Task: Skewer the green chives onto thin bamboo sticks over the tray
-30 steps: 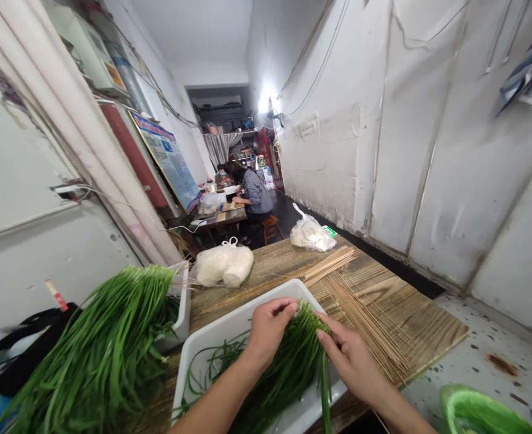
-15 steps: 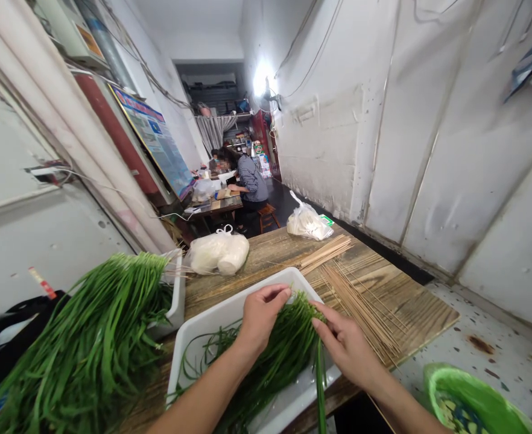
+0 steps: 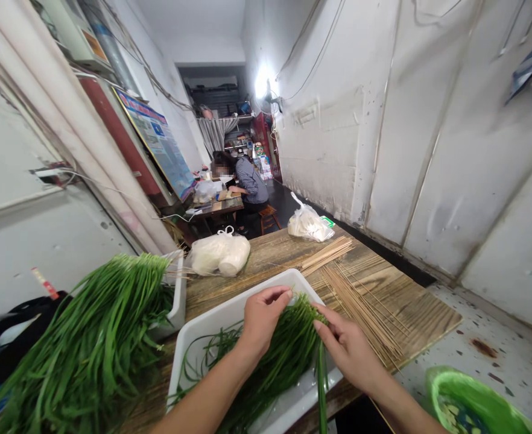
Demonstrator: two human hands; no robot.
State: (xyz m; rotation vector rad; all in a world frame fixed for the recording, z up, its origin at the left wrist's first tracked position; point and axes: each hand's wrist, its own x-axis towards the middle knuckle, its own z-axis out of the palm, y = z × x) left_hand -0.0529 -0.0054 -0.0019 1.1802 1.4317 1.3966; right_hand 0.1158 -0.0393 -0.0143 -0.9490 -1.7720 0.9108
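A bundle of green garlic chives [image 3: 288, 352] lies in the white plastic tray [image 3: 178, 349], its cut ends toward the far right corner. My left hand [image 3: 263, 316] is over the tray with thumb and fingertips pinched together beside those ends. Whatever is between these fingertips is too small to make out. On the right side, my right hand [image 3: 345, 343] pinches the chives near their ends, and a few long leaves hang below it over the tray's edge. Thin wooden skewers [image 3: 361, 310] are spread on the wooden table [image 3: 422, 316] just beyond the right hand.
Left of the tray, a large heap of chives [image 3: 107, 313] overflows another white tray [image 3: 180, 292]. Two plastic bags, one left [image 3: 218, 253] and one right [image 3: 309, 223], sit along the far table edge. A green basin [image 3: 478, 392] stands low right. A person [image 3: 250, 181] sits farther back.
Both hands keep nearly the same pinched pose at the chive ends. The whole view has shifted very slightly; the seated person's head looks a little lower.
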